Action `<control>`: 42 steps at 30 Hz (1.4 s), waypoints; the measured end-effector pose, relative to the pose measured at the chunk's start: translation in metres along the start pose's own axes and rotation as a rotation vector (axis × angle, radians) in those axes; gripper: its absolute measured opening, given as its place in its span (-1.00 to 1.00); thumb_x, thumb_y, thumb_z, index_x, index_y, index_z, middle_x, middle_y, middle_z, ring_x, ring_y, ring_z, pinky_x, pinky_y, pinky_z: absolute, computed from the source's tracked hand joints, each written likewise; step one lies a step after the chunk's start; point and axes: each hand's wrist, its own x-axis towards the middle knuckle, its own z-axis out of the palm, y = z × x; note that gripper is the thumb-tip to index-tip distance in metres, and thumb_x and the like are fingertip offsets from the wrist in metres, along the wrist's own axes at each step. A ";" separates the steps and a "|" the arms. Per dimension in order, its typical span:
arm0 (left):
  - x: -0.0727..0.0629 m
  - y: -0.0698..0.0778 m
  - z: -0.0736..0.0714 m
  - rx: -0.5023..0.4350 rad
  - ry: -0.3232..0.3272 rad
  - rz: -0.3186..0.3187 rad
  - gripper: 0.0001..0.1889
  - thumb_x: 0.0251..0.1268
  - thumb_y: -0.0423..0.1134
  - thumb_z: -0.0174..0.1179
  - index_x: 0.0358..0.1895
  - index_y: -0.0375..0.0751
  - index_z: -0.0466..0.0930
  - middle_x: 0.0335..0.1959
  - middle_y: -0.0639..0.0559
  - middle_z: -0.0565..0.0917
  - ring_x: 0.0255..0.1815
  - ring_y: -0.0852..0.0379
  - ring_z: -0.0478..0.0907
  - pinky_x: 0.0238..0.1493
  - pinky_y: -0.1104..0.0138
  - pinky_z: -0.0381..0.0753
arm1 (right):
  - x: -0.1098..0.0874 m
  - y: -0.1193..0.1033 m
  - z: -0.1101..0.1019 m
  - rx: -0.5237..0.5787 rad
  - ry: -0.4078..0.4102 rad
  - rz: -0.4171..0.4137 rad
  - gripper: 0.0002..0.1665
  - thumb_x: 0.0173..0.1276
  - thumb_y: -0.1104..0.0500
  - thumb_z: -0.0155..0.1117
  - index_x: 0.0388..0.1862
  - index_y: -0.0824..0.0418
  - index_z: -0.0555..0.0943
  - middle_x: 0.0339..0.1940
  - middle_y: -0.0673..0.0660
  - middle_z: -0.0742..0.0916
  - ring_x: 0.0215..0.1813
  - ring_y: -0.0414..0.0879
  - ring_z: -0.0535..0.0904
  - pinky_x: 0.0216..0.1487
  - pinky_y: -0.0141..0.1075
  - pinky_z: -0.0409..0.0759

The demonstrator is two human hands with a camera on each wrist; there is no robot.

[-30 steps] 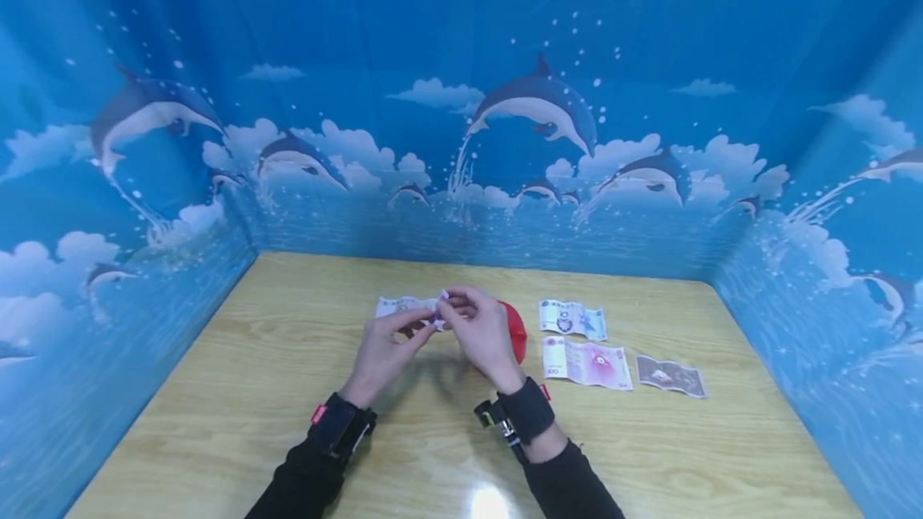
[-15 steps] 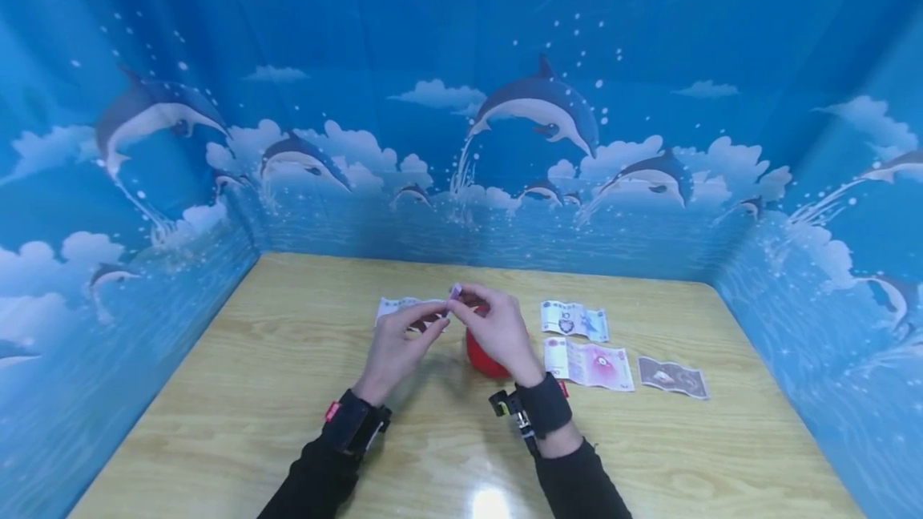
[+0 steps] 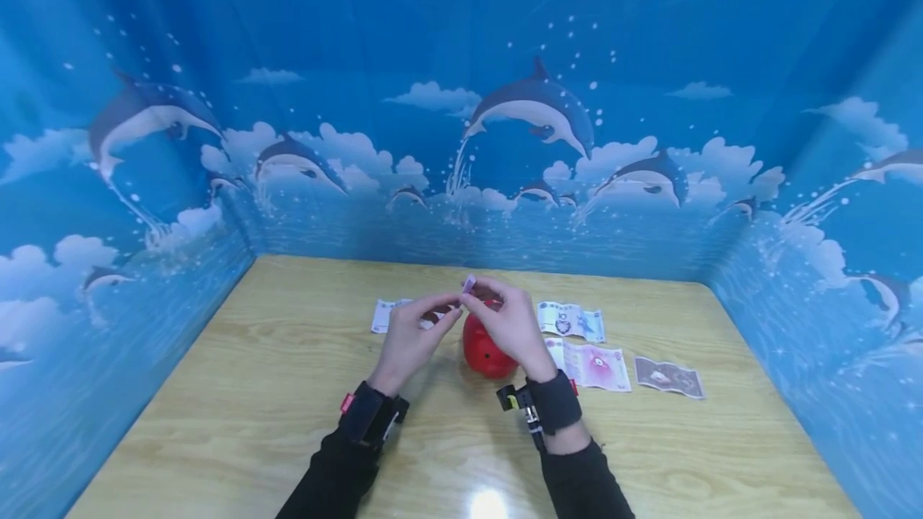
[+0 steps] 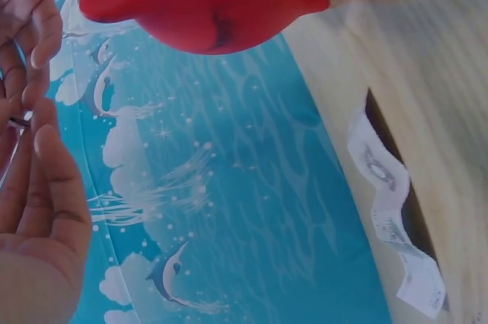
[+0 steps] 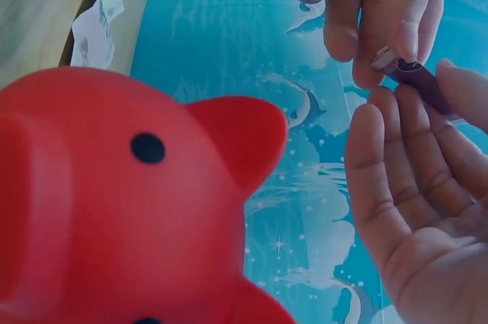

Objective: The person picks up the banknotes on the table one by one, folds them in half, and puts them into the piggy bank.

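A narrow folded purple banknote (image 3: 469, 284) is pinched between my two hands, held up above the table. My left hand (image 3: 413, 343) has thumb and fingertips on one end, and my right hand (image 3: 513, 332) pinches the other. In the right wrist view the folded banknote (image 5: 423, 84) shows dark purple with a pale end, thumbs of both hands on it. Just under my right hand stands a red piggy bank (image 3: 485, 352), partly covered by that hand. Its eye and ear show large in the right wrist view; the hands do not touch it there.
Behind my left hand lies a wavy banknote (image 3: 385, 315), partly hidden. To the right lie a blue banknote (image 3: 571, 321), a pink banknote (image 3: 594, 364) and a grey-brown banknote (image 3: 669, 377). A dolphin-print curtain (image 3: 404, 118) encloses the wooden table (image 3: 238, 391).
Both hands have shifted right with the folded banknote between them. The piggy bank, earlier mostly behind my right hand, now shows more. The notes on the table have stayed put.
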 end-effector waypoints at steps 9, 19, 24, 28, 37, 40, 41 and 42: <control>0.013 0.008 0.005 0.023 -0.047 -0.105 -0.77 0.26 -0.26 0.32 -0.02 -0.06 0.72 -0.17 0.07 0.78 -0.22 0.23 0.69 -0.24 0.28 0.70 | 0.003 0.002 -0.005 0.048 0.030 0.052 -0.68 0.36 -0.04 0.31 0.01 0.06 0.70 -0.14 0.04 0.78 -0.05 -0.13 0.69 -0.10 -0.31 0.71; 0.019 0.009 0.015 -0.050 -0.097 -0.171 -0.78 0.26 -0.28 0.31 -0.04 -0.04 0.72 -0.16 0.07 0.77 -0.18 0.19 0.70 -0.24 0.29 0.67 | 0.004 0.005 -0.015 0.049 0.040 0.077 -0.68 0.34 0.00 0.34 0.01 0.08 0.70 -0.15 0.10 0.77 -0.04 -0.10 0.68 -0.05 -0.25 0.71; 0.018 0.008 0.020 -0.062 -0.076 -0.150 -0.79 0.25 -0.30 0.31 -0.05 -0.12 0.72 -0.18 0.00 0.78 -0.20 0.13 0.71 -0.26 0.22 0.69 | 0.004 0.006 -0.017 0.064 0.028 0.081 -0.69 0.35 0.07 0.34 0.04 0.11 0.69 -0.16 0.11 0.77 -0.09 -0.13 0.68 -0.12 -0.31 0.72; 0.018 0.008 0.024 -0.057 -0.067 -0.135 -0.78 0.25 -0.30 0.31 -0.04 -0.16 0.71 -0.18 -0.04 0.77 -0.19 0.10 0.71 -0.25 0.16 0.70 | 0.004 0.006 -0.021 0.046 0.014 0.085 -0.68 0.35 0.10 0.34 0.06 0.11 0.68 -0.14 0.11 0.77 -0.09 -0.11 0.68 -0.10 -0.30 0.71; 0.016 0.008 0.032 -0.005 -0.120 -0.116 -0.70 0.31 -0.26 0.27 0.10 -0.11 0.67 -0.06 -0.01 0.76 -0.07 0.12 0.70 -0.21 0.35 0.70 | 0.005 0.011 -0.028 0.025 0.017 0.100 -0.67 0.37 0.13 0.32 0.09 0.17 0.66 -0.08 0.18 0.76 -0.03 -0.02 0.66 -0.13 -0.31 0.71; 0.015 0.008 0.034 0.013 -0.151 -0.096 -0.68 0.34 -0.29 0.24 0.14 -0.13 0.65 0.00 -0.04 0.74 0.01 0.08 0.67 -0.19 0.36 0.69 | 0.005 0.014 -0.030 0.026 0.017 0.097 -0.66 0.36 0.14 0.32 0.09 0.19 0.66 -0.09 0.19 0.76 -0.04 -0.01 0.66 -0.15 -0.31 0.72; 0.015 0.008 0.034 0.020 -0.160 -0.086 -0.67 0.34 -0.30 0.23 0.15 -0.14 0.64 0.02 -0.05 0.73 0.03 0.05 0.66 -0.18 0.34 0.69 | 0.005 0.015 -0.031 0.023 0.016 0.097 -0.67 0.36 0.15 0.32 0.09 0.18 0.66 -0.09 0.18 0.76 -0.05 -0.01 0.66 -0.15 -0.30 0.72; 0.015 0.008 0.034 0.024 -0.171 -0.082 -0.67 0.35 -0.32 0.21 0.16 -0.15 0.64 0.04 -0.06 0.72 0.04 0.03 0.65 -0.18 0.33 0.68 | 0.005 0.016 -0.032 0.018 0.014 0.098 -0.67 0.36 0.16 0.32 0.08 0.18 0.67 -0.10 0.18 0.76 -0.05 0.00 0.66 -0.15 -0.30 0.72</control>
